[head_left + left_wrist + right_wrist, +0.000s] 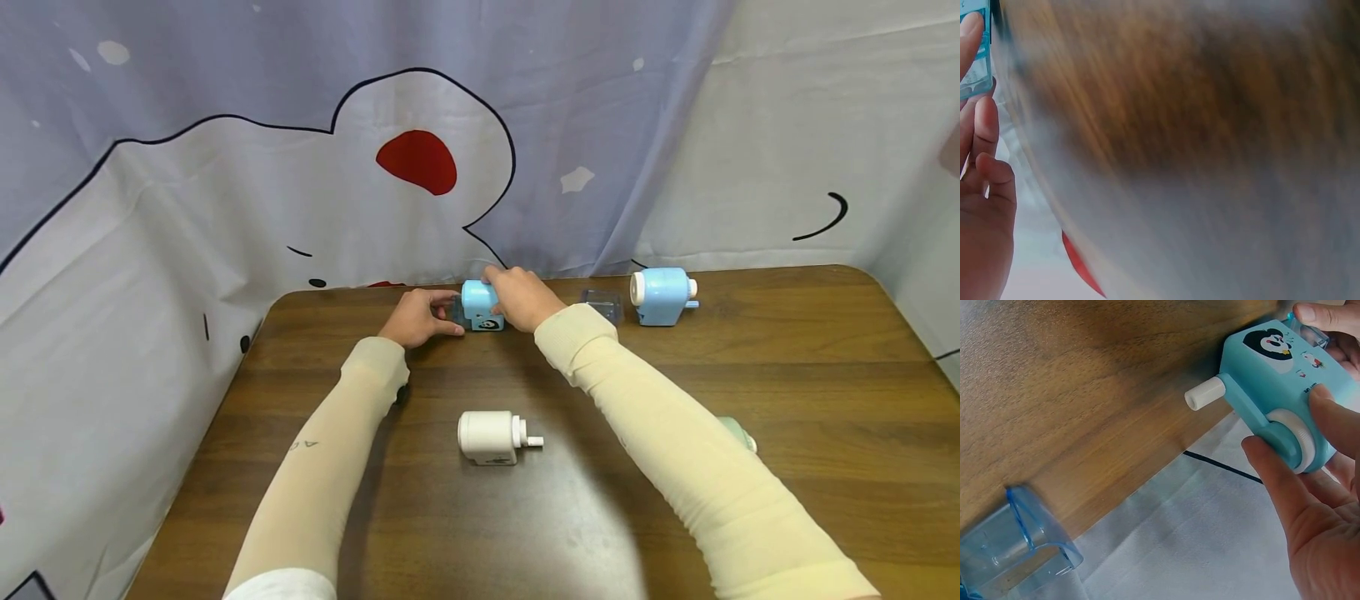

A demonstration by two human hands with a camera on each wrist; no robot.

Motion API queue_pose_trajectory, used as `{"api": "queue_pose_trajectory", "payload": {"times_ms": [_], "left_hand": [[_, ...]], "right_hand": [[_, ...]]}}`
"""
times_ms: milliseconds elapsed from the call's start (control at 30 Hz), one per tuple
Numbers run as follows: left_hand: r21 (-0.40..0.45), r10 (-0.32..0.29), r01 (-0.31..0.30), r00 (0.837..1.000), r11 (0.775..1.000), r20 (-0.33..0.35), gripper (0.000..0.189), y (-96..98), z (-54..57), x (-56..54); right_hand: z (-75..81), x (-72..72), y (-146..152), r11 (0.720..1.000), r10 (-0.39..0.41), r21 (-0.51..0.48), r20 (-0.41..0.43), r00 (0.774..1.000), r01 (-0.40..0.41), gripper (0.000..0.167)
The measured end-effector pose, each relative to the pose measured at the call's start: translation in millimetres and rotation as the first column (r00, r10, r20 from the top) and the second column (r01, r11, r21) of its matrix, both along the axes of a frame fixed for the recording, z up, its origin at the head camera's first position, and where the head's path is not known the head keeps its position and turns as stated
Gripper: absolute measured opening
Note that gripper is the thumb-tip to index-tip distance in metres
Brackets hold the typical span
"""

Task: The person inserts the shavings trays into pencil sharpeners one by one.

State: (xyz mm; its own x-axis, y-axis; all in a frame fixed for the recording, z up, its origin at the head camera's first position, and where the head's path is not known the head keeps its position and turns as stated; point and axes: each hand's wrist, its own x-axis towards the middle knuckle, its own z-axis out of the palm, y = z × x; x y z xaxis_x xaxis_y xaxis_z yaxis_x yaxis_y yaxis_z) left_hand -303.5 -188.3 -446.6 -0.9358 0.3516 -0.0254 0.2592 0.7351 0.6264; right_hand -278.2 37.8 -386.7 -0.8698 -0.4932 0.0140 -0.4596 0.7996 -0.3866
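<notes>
A light-blue crank pencil sharpener [480, 302] with a panda print is near the table's back edge. My right hand [522, 297] grips its crank end; the right wrist view shows the white handle [1205, 394] sticking out beside the fingers. At the sharpener's other end, my left hand [420, 317] pinches a clear shavings drawer [457, 312] between thumb and fingers. In the left wrist view only part of that drawer [977, 75] shows at the edge. How far the drawer sits inside the body is hidden.
Another clear blue drawer [602, 305] lies right of my right hand. Beyond it stands a second blue sharpener [663, 296]. A white sharpener [489, 437] sits between my forearms. My right sleeve partly covers a green one [738, 432]. A printed curtain [555, 208] hangs behind the table.
</notes>
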Motion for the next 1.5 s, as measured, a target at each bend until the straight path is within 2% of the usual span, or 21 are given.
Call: {"api": "queue_pose_trajectory", "payload": {"times_ms": [300,667,900,1200,1500], "left_hand": [[-0.010,0.007,-0.007,1.000,1.000,0.013,0.065,1.1,-1.2,-1.8],[-0.024,-0.013,0.013,1.000,1.000,0.004,0.065,4.9,-2.8,-3.7],[0.003,-0.016,0.016,0.999,1.000,0.030,0.066,9.2,-2.2,-2.4],[-0.005,-0.013,0.013,1.000,1.000,0.017,0.066,14.1,-2.7,-4.1],[0.027,-0.019,0.018,1.000,0.999,0.017,0.061,19.2,-2.9,-4.1]], "right_hand": [[-0.6,-1.0,0,1.000,0.004,-0.019,-0.008,1.000,-0.004,0.047],[-2.1,-1.1,1,0.999,-0.012,-0.045,0.012,1.000,0.013,0.048],[-3.6,-1.9,2,0.998,-0.019,-0.051,0.031,0.999,0.020,0.050],[-4.1,-3.2,3,0.999,-0.016,-0.049,0.020,1.000,0.017,0.049],[-3.0,-2.9,1,0.998,-0.026,-0.053,0.039,0.999,0.028,0.050]]}}
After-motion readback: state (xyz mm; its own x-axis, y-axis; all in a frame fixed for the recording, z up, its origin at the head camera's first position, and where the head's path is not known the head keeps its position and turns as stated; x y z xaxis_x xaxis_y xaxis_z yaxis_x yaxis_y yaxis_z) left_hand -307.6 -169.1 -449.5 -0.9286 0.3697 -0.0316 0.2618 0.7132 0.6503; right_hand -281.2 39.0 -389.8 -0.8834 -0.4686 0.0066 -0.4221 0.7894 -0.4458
